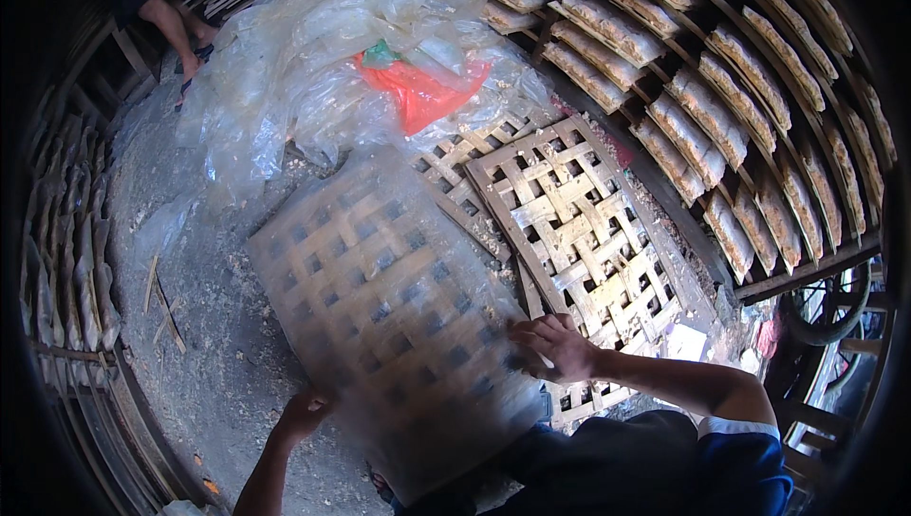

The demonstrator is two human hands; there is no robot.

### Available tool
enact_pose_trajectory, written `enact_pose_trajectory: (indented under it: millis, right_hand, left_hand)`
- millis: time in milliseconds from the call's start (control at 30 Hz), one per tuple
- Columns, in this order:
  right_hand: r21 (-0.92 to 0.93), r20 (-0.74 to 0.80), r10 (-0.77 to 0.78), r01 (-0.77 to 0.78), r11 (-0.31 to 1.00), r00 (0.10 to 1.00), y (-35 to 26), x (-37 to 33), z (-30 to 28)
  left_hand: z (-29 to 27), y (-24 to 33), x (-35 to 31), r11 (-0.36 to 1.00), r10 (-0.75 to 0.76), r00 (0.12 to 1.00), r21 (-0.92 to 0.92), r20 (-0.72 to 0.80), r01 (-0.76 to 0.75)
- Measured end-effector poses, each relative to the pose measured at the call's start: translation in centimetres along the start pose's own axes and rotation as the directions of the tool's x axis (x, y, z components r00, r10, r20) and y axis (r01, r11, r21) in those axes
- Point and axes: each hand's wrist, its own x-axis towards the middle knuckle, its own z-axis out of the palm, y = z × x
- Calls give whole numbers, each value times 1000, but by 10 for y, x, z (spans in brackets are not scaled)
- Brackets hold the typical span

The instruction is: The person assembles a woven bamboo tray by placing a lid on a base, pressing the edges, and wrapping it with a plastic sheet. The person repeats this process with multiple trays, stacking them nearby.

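With left hand [304,413] and right hand [557,346] apart and curled at opposite sides of the cloudy plastic sheet [418,454] over the woven bamboo tray [365,281], draw outward evenly to flatten any folds. Cannot tell whether pinching plastic alone or tray too; grip nearer the corners for an even pull, and steer clear of the bare lattice tray [596,248] just to the right, to avoid snagging.

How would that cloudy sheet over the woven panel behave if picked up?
The cloudy sheet probably flops, since it looks like thin, see-through film. That thinness suggests it's light for its size. Its smooth look hints it may be slippery.
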Motion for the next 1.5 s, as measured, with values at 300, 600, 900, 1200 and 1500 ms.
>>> enact_pose_trajectory:
  millis: [300, 600, 900, 1200, 1500]
  right_hand:
    - [-153, -76, 805, -805, 573, 588, 47, 6, -4]
    - [40, -338, 542, -563, 825, 769, 56, 13, -11]
    - [14, -176, 273, -275, 961, 946, -21, 63, 2]
    - [238, -216, 519, -471, 849, 827, -30, 41, 29]
    - [216, -337, 513, -466, 858, 789, -23, 56, 42]
  left_hand:
    - [2, 10, -2, 972, -88, 995, -215, 49, 97]
    - [-13, 24, 8, 999, -32, 998, -4, 58, 32]
    - [-27, 21, 14, 985, 74, 993, 164, -89, -59]
    - [-16, 34, 12, 991, 53, 997, 122, -57, -46]
    - [-20, 33, 15, 967, -7, 998, 254, -69, 25]
